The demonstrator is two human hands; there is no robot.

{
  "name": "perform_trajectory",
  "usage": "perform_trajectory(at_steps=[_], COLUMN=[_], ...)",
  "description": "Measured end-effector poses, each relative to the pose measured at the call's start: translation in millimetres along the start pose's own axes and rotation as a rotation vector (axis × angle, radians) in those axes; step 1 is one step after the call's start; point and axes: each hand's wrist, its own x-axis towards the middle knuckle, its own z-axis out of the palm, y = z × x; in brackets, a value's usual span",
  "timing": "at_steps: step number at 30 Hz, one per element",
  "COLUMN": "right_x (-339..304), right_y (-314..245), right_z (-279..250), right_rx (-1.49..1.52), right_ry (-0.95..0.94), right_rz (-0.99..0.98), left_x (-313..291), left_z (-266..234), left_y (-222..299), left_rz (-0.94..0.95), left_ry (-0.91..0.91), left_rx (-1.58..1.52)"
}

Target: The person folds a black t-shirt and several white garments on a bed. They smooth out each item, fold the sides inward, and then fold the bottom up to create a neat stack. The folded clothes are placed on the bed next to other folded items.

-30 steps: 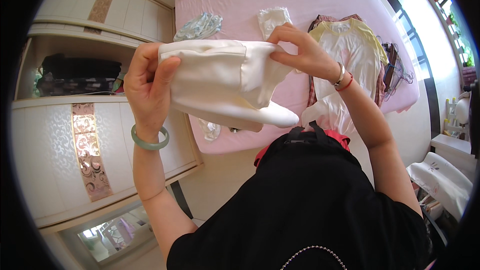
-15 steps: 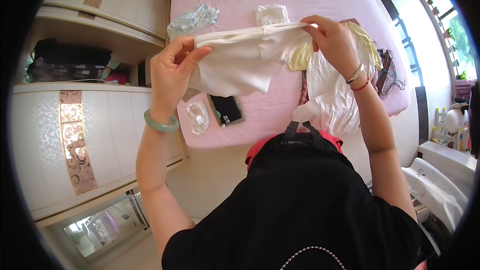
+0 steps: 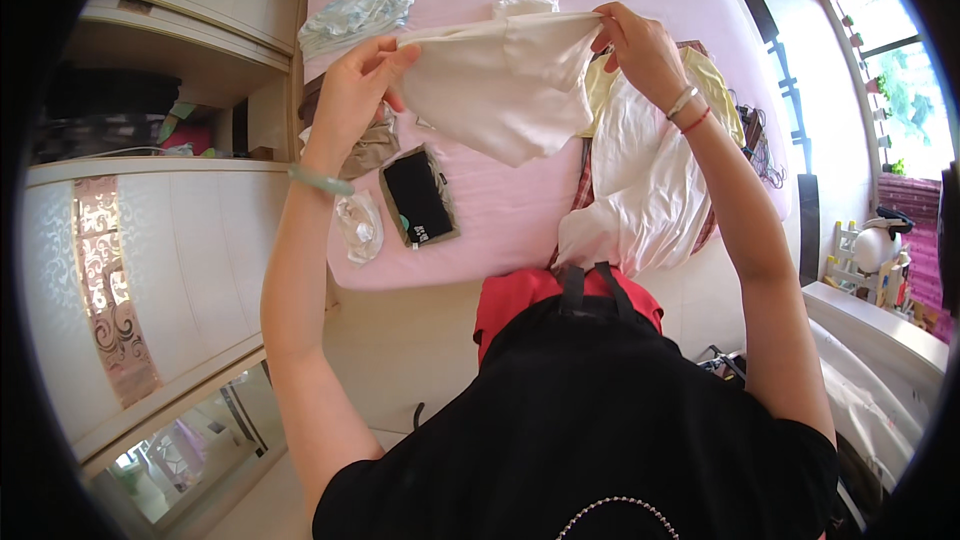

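A white garment with a banded top edge, perhaps shorts, is stretched out above the bed. My left hand pinches one top corner between thumb and fingers. The opposite corner is pinched by my right hand. The cloth hangs loose between them, its lower edge drooping. Beneath and to the right lies a larger white garment, spread over yellow cloth and plaid cloth. Below my left hand are a dark folded item with an olive border, a small white bundle and beige cloth.
The pink-sheeted bed reaches away from me. On its far part are folded pale-blue cloth and a white frilled piece. Cables lie by its right edge. A white cabinet with open shelves stands at left.
Both hands have risen and moved slightly left in the picture with the white garment. More of the dark folded item and the beige cloth now shows; the whole view has shifted.
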Motion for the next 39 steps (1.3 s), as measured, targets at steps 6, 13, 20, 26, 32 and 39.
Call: perform_trajectory(at_steps=[6,13,20,26,32,39], right_x=[65.6,73.8,-26.1,-166.4,-243.4,-240.1], right_y=[41.1,68.9,143.3,262.7,306.5,295.9], right_z=[33.1,40.1,93.9,217.8,278.4,252.7], right_rx=[0.122,0.141,-0.017,-0.161,-0.324,-0.283], right_ry=[0.091,0.212,0.070,-0.233,-0.567,-0.441], right_rz=[0.097,-0.031,0.038,0.067,0.103,0.234], left_x=[74.3,103.6,41.4,-38.7,-130.4,-158.7], left_z=[18.5,37.6,109.5,205.6,272.2,291.8], left_y=[-44.8,-77.6,-181.6,-362.4,-488.0,-469.4], left_rz=[-0.021,0.165,0.388,0.225,0.167,0.020], left_ry=[-0.042,0.118,0.110,-0.016,-0.101,-0.047], left_rx=[-0.253,-0.119,-0.066,0.169,0.303,0.508])
